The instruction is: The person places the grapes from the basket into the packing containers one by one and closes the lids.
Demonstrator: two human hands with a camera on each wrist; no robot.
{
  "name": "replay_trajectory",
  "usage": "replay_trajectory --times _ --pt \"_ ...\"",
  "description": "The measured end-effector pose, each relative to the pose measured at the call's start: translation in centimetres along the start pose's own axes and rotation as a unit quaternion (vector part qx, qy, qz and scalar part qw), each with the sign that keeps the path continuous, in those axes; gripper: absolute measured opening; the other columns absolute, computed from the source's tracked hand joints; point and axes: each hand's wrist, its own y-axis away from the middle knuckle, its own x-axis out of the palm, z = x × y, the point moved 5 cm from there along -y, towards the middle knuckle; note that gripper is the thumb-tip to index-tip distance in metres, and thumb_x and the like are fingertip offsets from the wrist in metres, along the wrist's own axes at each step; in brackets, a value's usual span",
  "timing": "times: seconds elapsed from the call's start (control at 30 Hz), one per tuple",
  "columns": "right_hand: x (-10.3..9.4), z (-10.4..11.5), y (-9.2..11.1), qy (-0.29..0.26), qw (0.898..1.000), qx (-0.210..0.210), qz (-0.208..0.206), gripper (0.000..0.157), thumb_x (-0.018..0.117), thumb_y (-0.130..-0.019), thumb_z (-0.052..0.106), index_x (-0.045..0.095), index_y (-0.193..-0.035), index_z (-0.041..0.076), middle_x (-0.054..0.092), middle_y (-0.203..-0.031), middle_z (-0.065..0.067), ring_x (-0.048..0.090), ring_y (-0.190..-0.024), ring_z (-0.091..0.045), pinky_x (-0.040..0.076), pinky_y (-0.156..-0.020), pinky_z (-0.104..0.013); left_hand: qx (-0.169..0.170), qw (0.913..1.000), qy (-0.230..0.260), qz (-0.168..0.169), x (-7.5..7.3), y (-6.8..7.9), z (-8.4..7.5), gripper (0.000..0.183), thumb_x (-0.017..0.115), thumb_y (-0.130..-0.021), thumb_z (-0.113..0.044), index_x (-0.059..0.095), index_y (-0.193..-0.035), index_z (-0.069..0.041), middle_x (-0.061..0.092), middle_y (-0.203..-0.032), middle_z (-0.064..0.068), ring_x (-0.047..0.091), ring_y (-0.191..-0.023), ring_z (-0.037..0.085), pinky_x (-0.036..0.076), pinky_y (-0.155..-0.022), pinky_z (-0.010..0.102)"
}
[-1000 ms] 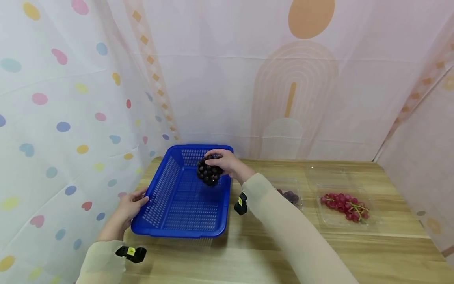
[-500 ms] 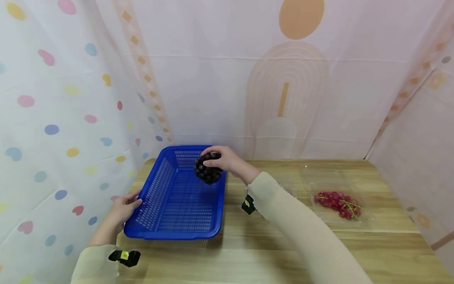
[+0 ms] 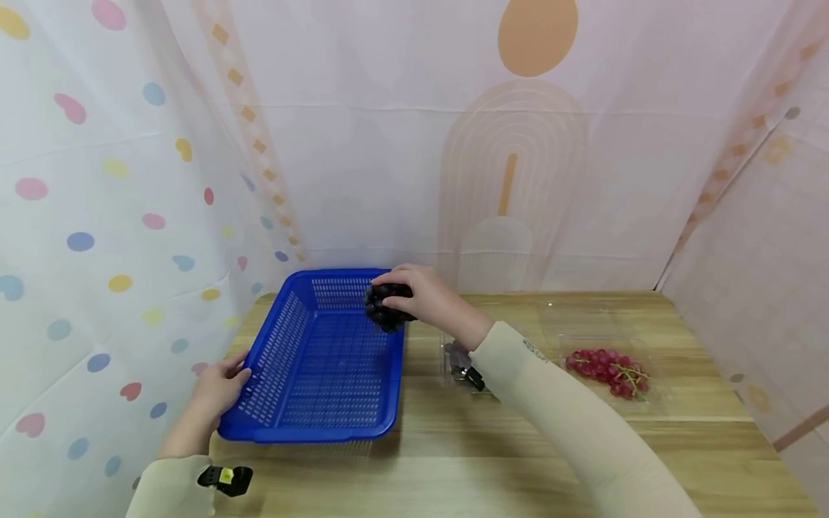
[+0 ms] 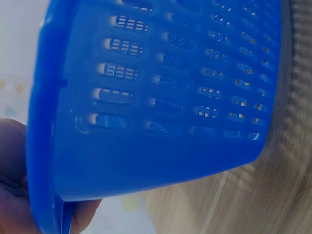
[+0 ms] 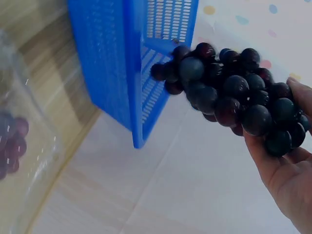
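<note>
In the head view my left hand holds the left rim of a blue plastic basket, thumb over the edge and fingers on the outer side. The left wrist view shows the slotted basket wall up close, with parts of the left hand at its rim. My right hand grips a bunch of black grapes at the basket's right rim, raised over it. From the right wrist, the bunch hangs between thumb and fingers, its tip overlapping the basket's opening.
A clear plastic box with dark grapes stands right of the basket, partly behind the right sleeve. Farther right, an open clear box holds red grapes. Patterned curtains enclose the wooden table at the back and sides.
My right hand has carried the black grapes rightward, from over the basket's inside to its right rim. The left hand stays on the basket. The head view has turned slightly right.
</note>
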Motion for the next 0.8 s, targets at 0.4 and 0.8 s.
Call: replay_trajectory --times 0.4,0.8 --pt "-1.6 -1.3 3.0 -0.001 0.998 -0.024 -0.06 0.034 0.062 -0.091 0.026 0.062 -0.125 0.025 0.054 -0.132 -0.003 0.05 -0.124 -0.02 0.047 -0.097 -0.034 0.022 0.9919 -0.113 -0.053 -0.2 0.4 -1.2 0.051 0.041 -0.097 -0.014 0.031 -0.141 0.01 0.044 -0.131 0.038 0.048 -0.114 0.052 0.04 -0.091 0.062" --pt "-5.2 -4.4 6.2 -0.024 0.99 -0.015 -0.135 0.033 0.068 -0.088 0.02 0.066 -0.121 0.019 0.058 -0.129 -0.008 0.052 -0.122 -0.027 0.044 -0.1 -0.043 0.123 0.9683 -0.116 -0.184 0.9 1.6 -8.3 0.052 0.052 -0.093 -0.014 0.04 -0.139 0.008 0.039 -0.133 0.037 0.039 -0.118 0.055 0.034 -0.095 0.065"
